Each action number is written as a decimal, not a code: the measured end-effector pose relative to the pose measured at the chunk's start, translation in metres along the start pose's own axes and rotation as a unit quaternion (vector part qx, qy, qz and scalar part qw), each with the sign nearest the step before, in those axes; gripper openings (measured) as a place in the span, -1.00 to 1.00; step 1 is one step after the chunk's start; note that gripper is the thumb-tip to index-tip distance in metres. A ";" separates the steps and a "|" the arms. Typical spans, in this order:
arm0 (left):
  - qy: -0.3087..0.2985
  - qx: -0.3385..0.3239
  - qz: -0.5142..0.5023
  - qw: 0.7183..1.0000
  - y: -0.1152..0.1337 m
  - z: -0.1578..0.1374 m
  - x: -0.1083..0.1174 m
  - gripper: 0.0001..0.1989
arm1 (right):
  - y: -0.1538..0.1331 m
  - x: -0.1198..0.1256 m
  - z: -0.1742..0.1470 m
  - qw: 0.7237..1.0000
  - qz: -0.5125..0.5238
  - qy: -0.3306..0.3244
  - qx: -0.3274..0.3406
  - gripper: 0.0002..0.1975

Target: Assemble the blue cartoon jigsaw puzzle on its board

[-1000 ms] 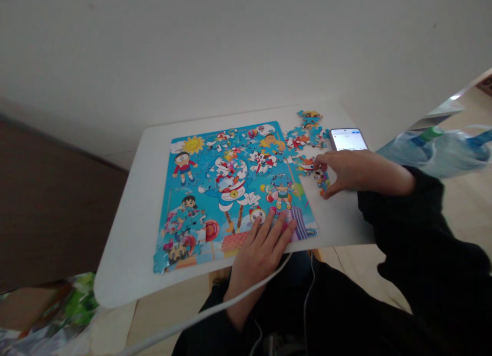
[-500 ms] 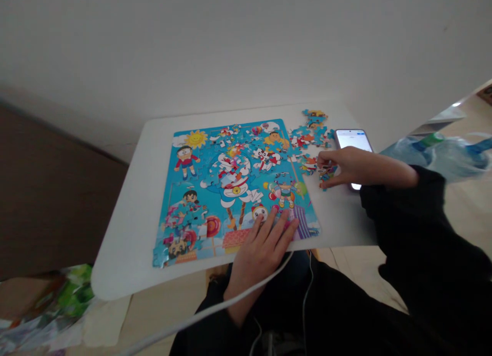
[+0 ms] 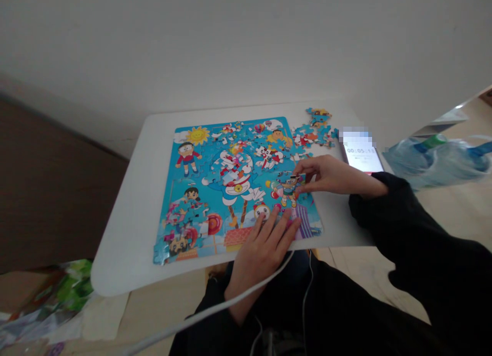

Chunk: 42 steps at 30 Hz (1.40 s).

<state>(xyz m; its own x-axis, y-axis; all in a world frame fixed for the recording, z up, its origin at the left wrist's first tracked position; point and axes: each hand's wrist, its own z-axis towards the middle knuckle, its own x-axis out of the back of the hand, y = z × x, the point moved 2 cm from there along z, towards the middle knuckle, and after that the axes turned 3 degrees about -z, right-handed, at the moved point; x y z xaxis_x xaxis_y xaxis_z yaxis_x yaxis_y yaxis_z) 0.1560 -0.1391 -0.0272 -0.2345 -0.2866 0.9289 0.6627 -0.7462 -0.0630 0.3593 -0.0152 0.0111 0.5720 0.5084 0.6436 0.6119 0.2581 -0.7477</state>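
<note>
A blue cartoon jigsaw puzzle (image 3: 209,192) lies on the white table, partly assembled, with loose pieces resting on its picture. My left hand (image 3: 262,245) is spread flat on the puzzle's near edge, fingers apart and touching its lower right part. Over the right side of the puzzle, my right hand (image 3: 321,175) pinches a small jigsaw piece (image 3: 299,180) beside the figure in blue shorts; the fingers hide much of the piece. Past that hand, a pile of loose jigsaw pieces (image 3: 313,135) sits off the puzzle's upper right edge.
A phone (image 3: 361,153) with a lit timer screen lies right of the pieces. The white table (image 3: 128,207) meets a wall at the back. Plastic-wrapped bottles (image 3: 434,158) stand beyond its right side. A white cable (image 3: 215,309) crosses in front of my left forearm.
My right hand has moved left from the loose pieces beside the phone to the puzzle's right side, bringing a piece. My left hand has stayed in place. The phone screen now shows a timer.
</note>
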 end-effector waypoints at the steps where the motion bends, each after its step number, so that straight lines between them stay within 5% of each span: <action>1: 0.000 0.001 0.000 1.000 0.000 0.000 0.000 -0.57 | -0.001 0.000 0.000 1.000 -0.015 -0.002 -0.003 -0.59; 19: -0.001 0.004 -0.002 1.000 0.000 0.000 0.000 -0.57 | -0.005 0.002 -0.002 0.988 -0.149 0.021 0.018 -0.57; 26: -0.004 0.002 -0.002 1.000 0.000 0.000 0.000 -0.56 | -0.007 0.004 -0.005 0.975 -0.210 0.014 0.064 -0.39; 42: -0.002 -0.001 0.000 1.000 0.000 -0.001 -0.001 -0.57 | -0.014 0.006 -0.008 0.962 -0.247 0.046 0.105 -0.52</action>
<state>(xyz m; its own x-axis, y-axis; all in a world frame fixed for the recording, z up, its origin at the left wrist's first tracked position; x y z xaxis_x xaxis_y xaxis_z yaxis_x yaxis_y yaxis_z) 0.1559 -0.1393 -0.0280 -0.2318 -0.2851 0.9301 0.6618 -0.7470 -0.0640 0.3585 -0.0222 0.0267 0.2912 0.2096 0.9334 0.7031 0.6147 -0.3574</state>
